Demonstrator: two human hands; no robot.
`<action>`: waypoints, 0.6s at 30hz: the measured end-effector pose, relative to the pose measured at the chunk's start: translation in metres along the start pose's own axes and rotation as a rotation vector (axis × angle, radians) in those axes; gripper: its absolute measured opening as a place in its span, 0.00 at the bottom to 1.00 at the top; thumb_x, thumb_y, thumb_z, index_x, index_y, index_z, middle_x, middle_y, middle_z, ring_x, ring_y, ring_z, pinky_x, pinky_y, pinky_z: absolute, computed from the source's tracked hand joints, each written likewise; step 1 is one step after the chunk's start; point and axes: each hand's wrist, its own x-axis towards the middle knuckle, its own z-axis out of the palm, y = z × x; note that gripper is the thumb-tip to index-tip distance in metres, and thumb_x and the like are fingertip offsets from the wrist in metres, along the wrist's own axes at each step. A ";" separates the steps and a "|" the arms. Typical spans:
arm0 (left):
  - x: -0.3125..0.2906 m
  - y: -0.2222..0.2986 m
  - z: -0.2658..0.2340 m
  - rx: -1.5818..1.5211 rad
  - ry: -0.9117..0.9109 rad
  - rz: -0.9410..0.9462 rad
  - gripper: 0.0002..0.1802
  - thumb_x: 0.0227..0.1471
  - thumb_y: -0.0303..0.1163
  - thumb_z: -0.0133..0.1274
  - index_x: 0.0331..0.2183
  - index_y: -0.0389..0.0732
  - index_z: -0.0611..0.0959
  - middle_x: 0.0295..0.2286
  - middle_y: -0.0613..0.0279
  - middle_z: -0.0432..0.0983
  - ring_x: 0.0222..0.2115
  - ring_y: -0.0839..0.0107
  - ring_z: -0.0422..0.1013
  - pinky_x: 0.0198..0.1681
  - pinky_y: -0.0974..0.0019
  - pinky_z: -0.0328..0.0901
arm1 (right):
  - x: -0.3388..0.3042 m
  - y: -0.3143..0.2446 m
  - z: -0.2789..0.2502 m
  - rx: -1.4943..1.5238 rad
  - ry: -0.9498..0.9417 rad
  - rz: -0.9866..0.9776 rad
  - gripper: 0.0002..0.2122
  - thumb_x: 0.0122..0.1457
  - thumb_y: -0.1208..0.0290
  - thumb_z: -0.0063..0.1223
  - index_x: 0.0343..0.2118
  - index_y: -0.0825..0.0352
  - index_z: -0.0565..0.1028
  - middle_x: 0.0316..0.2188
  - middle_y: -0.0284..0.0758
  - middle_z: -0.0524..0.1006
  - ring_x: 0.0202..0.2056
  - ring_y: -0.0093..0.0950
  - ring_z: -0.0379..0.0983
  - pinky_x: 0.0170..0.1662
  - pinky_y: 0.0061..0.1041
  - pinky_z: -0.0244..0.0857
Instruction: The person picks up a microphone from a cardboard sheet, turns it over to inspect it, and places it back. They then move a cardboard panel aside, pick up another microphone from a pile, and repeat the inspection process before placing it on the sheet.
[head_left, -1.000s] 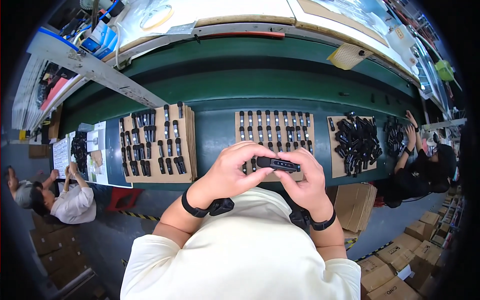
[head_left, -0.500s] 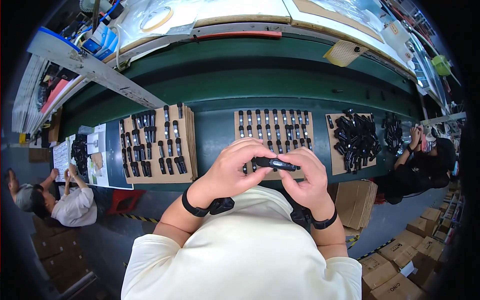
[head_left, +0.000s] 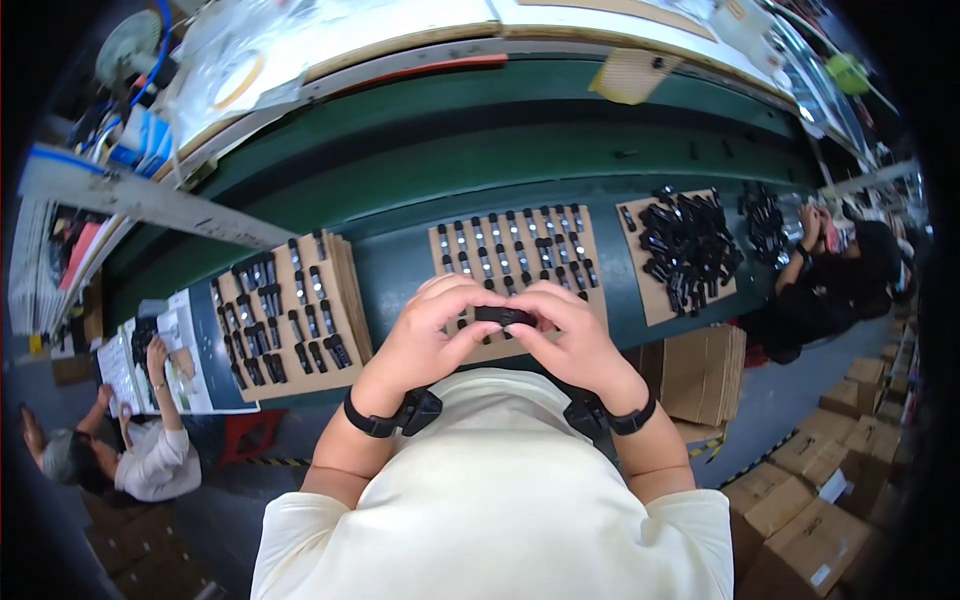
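Observation:
Between my fingertips, a small black clip-on microphone (head_left: 504,316) lies sideways in front of my chest. My left hand (head_left: 436,328) pinches its left end, and my right hand (head_left: 572,335) grips the right end, its fingers partly covering it. Just beyond my hands, a cardboard sheet (head_left: 598,300) carries rows of similar black microphones with foam-like tops; my hands hide its nearest rows. To the right is a heap of loose microphones (head_left: 688,240) on another cardboard sheet (head_left: 632,272). More stand in rows on a stack of cardboard sheets (head_left: 300,381) at the left.
A green workbench (head_left: 390,290) runs across, with a white shelf beyond it. A metal post (head_left: 180,210) slants in at the left. One co-worker (head_left: 850,270) works at the far right, others (head_left: 150,455) at the left. Cardboard boxes (head_left: 820,540) fill the lower right.
The view has turned and shifted, so the benches sit more tilted. My hands have drawn closer together, and the microphone has been rotated, its lit face no longer showing.

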 end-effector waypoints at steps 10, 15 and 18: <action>-0.036 -0.071 -0.002 0.135 0.017 -0.497 0.13 0.49 0.23 0.55 0.40 0.32 0.78 0.33 0.57 0.77 0.37 0.69 0.73 0.44 0.68 0.66 | -0.110 0.222 -0.031 -0.315 0.246 0.737 0.11 0.50 0.72 0.59 0.34 0.69 0.72 0.29 0.39 0.76 0.30 0.33 0.74 0.35 0.28 0.68; -0.053 -0.093 0.000 0.135 0.020 -0.598 0.11 0.51 0.24 0.55 0.38 0.31 0.79 0.32 0.56 0.77 0.35 0.70 0.73 0.41 0.69 0.67 | -0.132 0.253 -0.042 -0.410 0.261 1.025 0.12 0.50 0.67 0.58 0.34 0.68 0.72 0.34 0.45 0.76 0.38 0.44 0.74 0.40 0.36 0.68; -0.054 -0.096 0.003 0.129 0.027 -0.603 0.11 0.50 0.25 0.56 0.37 0.30 0.79 0.31 0.54 0.77 0.32 0.68 0.74 0.40 0.68 0.67 | -0.136 0.268 -0.036 -0.477 0.299 1.004 0.12 0.49 0.68 0.60 0.33 0.68 0.72 0.29 0.43 0.76 0.34 0.43 0.74 0.38 0.34 0.68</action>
